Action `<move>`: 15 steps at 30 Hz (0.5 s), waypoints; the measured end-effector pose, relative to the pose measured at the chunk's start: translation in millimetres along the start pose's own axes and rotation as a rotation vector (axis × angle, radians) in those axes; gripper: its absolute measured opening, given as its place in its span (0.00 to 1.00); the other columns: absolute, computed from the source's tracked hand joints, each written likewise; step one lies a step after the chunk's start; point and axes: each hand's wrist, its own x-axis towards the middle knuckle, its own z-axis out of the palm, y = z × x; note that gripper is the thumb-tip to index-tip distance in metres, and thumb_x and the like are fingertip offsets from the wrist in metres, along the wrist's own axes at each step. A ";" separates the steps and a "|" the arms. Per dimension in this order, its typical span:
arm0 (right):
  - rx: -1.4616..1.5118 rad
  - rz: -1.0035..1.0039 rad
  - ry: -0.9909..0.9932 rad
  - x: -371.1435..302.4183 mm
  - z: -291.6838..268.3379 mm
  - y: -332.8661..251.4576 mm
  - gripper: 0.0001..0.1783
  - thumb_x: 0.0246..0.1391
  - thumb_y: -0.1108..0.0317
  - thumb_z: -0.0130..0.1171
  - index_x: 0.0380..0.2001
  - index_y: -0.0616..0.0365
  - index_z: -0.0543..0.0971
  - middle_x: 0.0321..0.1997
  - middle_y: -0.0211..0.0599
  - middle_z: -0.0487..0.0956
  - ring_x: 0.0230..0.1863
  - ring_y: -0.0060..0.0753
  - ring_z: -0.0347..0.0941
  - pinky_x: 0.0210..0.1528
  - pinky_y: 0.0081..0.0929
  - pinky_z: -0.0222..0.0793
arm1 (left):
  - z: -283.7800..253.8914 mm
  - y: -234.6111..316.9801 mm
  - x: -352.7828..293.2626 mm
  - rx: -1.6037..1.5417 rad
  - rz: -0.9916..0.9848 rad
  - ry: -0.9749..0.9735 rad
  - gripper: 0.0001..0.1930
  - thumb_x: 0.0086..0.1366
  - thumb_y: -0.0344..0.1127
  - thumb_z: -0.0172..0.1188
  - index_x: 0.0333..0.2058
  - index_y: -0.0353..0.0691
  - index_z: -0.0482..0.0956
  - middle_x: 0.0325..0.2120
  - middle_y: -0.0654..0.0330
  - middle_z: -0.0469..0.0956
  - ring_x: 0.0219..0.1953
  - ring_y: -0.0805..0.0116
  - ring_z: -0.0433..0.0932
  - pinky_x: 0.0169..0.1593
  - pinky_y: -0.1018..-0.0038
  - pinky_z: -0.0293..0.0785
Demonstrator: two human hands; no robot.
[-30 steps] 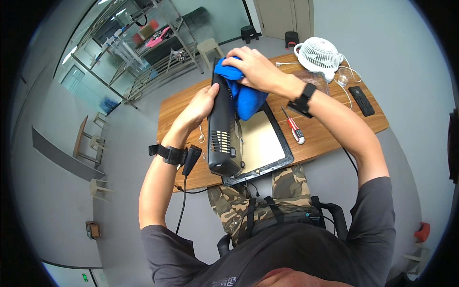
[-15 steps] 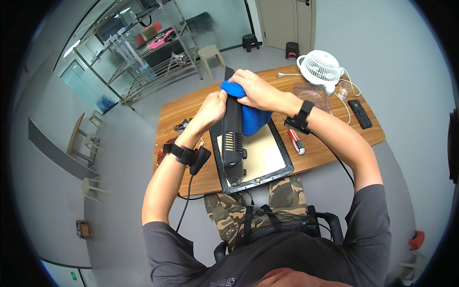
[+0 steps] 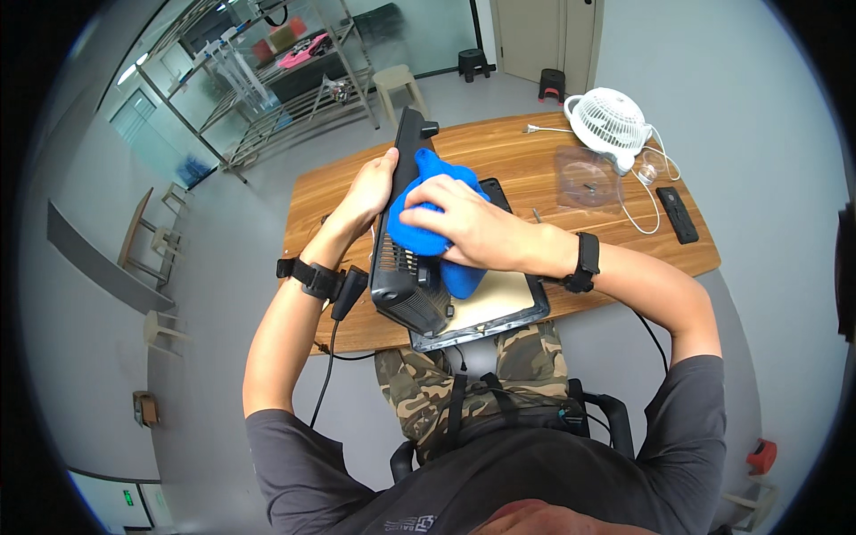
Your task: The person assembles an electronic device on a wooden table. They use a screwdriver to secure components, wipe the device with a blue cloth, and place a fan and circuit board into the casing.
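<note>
A black plastic appliance housing [image 3: 412,300] with vent slots and small feet is tilted up on its edge. My left hand [image 3: 368,189] grips its left side, the thumb along the upper edge. My right hand [image 3: 459,221] is closed on a bunched blue cloth [image 3: 456,175] and presses it against the housing's face; part of the cloth hangs below the palm. Beneath lies a black-framed panel [image 3: 540,299] with a cream inner surface, partly covered by the housing and the cloth.
On the wooden table [image 3: 508,143], a white fan [image 3: 611,123] with a white cord stands at the far right. Near it lie a clear plastic piece [image 3: 578,169] and a black slotted strip [image 3: 678,215]. A metal rack [image 3: 294,125] and a stool [image 3: 395,86] stand beyond.
The housing has turned, showing more of its vented face. My right hand has slid the cloth down it toward me. My left hand has moved left and now holds the housing's side.
</note>
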 end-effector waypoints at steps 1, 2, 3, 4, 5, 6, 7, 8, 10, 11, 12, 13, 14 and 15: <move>-0.032 -0.051 -0.017 3.4 -1.8 -5.4 0.28 0.43 0.75 0.69 0.51 0.57 0.76 0.53 0.41 0.73 0.55 0.49 0.69 0.57 0.45 0.66 | -0.4 2.9 -2.2 0.023 0.009 0.002 0.30 0.79 0.53 0.38 0.52 0.28 0.76 0.44 0.52 0.81 0.42 0.68 0.78 0.51 0.69 0.74; -0.022 -0.064 -0.048 5.7 -1.4 -8.0 0.29 0.43 0.76 0.69 0.52 0.55 0.76 0.54 0.39 0.73 0.55 0.48 0.69 0.57 0.45 0.66 | 0.2 5.5 -4.3 0.046 0.017 0.004 0.31 0.79 0.53 0.37 0.52 0.27 0.76 0.45 0.51 0.81 0.44 0.67 0.77 0.53 0.68 0.73; -0.025 -0.087 -0.060 6.7 -1.1 -8.5 0.30 0.43 0.76 0.69 0.53 0.55 0.76 0.55 0.39 0.73 0.55 0.47 0.69 0.57 0.45 0.66 | 0.5 6.7 -5.4 0.069 0.026 0.006 0.32 0.79 0.53 0.36 0.52 0.26 0.77 0.46 0.50 0.81 0.45 0.66 0.77 0.55 0.67 0.71; -0.031 -0.110 -0.071 7.4 -2.1 -8.8 0.31 0.42 0.76 0.69 0.54 0.54 0.76 0.55 0.39 0.73 0.56 0.47 0.68 0.57 0.45 0.66 | 0.4 8.1 -5.1 0.043 0.014 -0.009 0.31 0.79 0.53 0.36 0.51 0.26 0.77 0.44 0.51 0.81 0.44 0.67 0.77 0.54 0.67 0.71; -0.036 -0.131 -0.083 7.6 -3.0 -8.7 0.32 0.42 0.77 0.70 0.54 0.54 0.76 0.55 0.38 0.73 0.56 0.47 0.68 0.57 0.45 0.66 | -1.1 8.0 -4.8 0.055 0.020 -0.022 0.30 0.79 0.53 0.38 0.50 0.27 0.77 0.43 0.53 0.81 0.43 0.69 0.77 0.53 0.68 0.72; -0.030 -0.126 -0.084 5.0 -1.6 -6.8 0.35 0.41 0.77 0.70 0.56 0.52 0.76 0.56 0.39 0.73 0.56 0.47 0.68 0.58 0.45 0.66 | -3.9 7.5 -4.7 0.067 0.026 -0.035 0.29 0.79 0.53 0.39 0.50 0.28 0.76 0.43 0.54 0.81 0.42 0.70 0.77 0.51 0.69 0.74; -0.013 -0.111 -0.061 2.1 0.8 -4.1 0.35 0.41 0.76 0.70 0.57 0.51 0.75 0.57 0.38 0.72 0.57 0.46 0.68 0.59 0.45 0.65 | -6.7 7.4 -4.3 0.081 0.031 -0.051 0.28 0.79 0.52 0.40 0.50 0.30 0.76 0.42 0.56 0.81 0.41 0.72 0.77 0.49 0.70 0.75; 0.004 -0.095 -0.038 -1.0 4.0 -0.4 0.35 0.42 0.76 0.69 0.58 0.51 0.75 0.57 0.38 0.72 0.58 0.46 0.67 0.60 0.46 0.65 | -10.6 7.4 -3.4 0.119 0.020 -0.055 0.28 0.80 0.52 0.40 0.50 0.29 0.77 0.42 0.56 0.81 0.40 0.72 0.78 0.49 0.70 0.75; 0.030 -0.074 -0.014 -10.7 15.2 11.0 0.37 0.43 0.76 0.69 0.60 0.51 0.72 0.58 0.40 0.70 0.60 0.49 0.66 0.64 0.47 0.64 | -20.3 7.4 0.3 0.194 -0.002 -0.067 0.27 0.80 0.50 0.40 0.50 0.29 0.77 0.41 0.57 0.82 0.39 0.73 0.78 0.47 0.71 0.76; 0.066 -0.055 0.003 -14.8 23.7 14.4 0.38 0.42 0.76 0.69 0.61 0.51 0.72 0.58 0.41 0.69 0.60 0.50 0.66 0.63 0.47 0.64 | -25.0 3.9 2.9 0.242 0.010 -0.056 0.27 0.80 0.50 0.40 0.50 0.28 0.77 0.41 0.57 0.82 0.39 0.73 0.79 0.47 0.71 0.76; 0.103 -0.037 0.020 -18.4 33.2 15.9 0.39 0.42 0.76 0.69 0.61 0.51 0.71 0.59 0.42 0.69 0.60 0.50 0.66 0.63 0.46 0.64 | -29.7 -1.4 6.0 0.289 0.022 -0.045 0.27 0.80 0.49 0.40 0.50 0.28 0.77 0.41 0.57 0.82 0.38 0.73 0.79 0.46 0.72 0.77; 0.139 -0.019 0.039 -21.9 41.2 17.2 0.39 0.42 0.76 0.70 0.61 0.51 0.71 0.59 0.42 0.68 0.61 0.51 0.66 0.63 0.46 0.64 | -33.0 1.6 5.4 0.405 0.056 -0.039 0.26 0.80 0.48 0.40 0.52 0.27 0.76 0.41 0.54 0.83 0.39 0.71 0.80 0.48 0.71 0.77; 0.147 -0.003 0.021 -25.1 46.9 18.9 0.40 0.42 0.76 0.70 0.62 0.53 0.70 0.58 0.43 0.68 0.60 0.51 0.66 0.62 0.45 0.64 | -35.6 4.4 4.7 0.520 0.090 -0.031 0.26 0.80 0.47 0.40 0.53 0.26 0.75 0.42 0.52 0.83 0.41 0.69 0.81 0.49 0.70 0.76; 0.155 0.010 -0.002 -29.2 54.7 22.0 0.40 0.42 0.76 0.70 0.62 0.53 0.70 0.58 0.43 0.68 0.59 0.51 0.66 0.61 0.44 0.65 | -40.2 7.5 2.6 0.600 0.093 -0.009 0.26 0.80 0.47 0.39 0.53 0.26 0.75 0.42 0.51 0.83 0.41 0.66 0.81 0.50 0.68 0.76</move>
